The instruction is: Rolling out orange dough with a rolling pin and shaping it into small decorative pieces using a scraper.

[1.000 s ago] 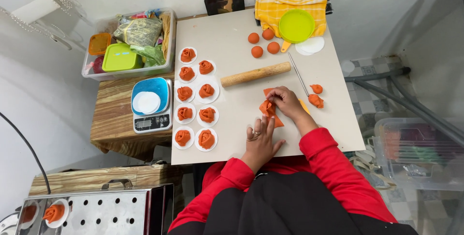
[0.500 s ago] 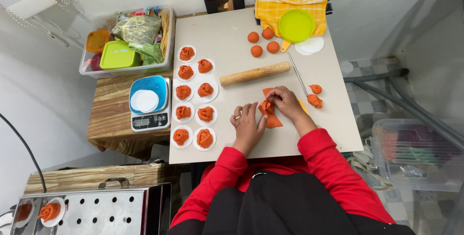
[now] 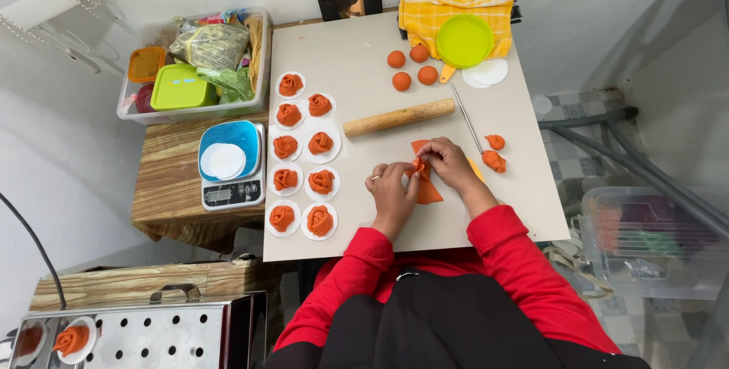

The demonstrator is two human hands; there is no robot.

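Both hands, left hand (image 3: 393, 189) and right hand (image 3: 448, 162), pinch a flat orange dough strip (image 3: 424, 181) at the centre of the beige worktop (image 3: 357, 73), apparently mid-fold, so rolling it tighter likely follows, beside finished orange dough rosettes (image 3: 321, 181).

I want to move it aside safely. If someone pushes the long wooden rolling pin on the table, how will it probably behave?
The pale wooden rolling pin is a smooth, handleless cylinder lying on the flat beige table, so a sideways push would likely make it roll, perhaps toward the round orange dough balls. It looks solid and stiff, probably not fragile.
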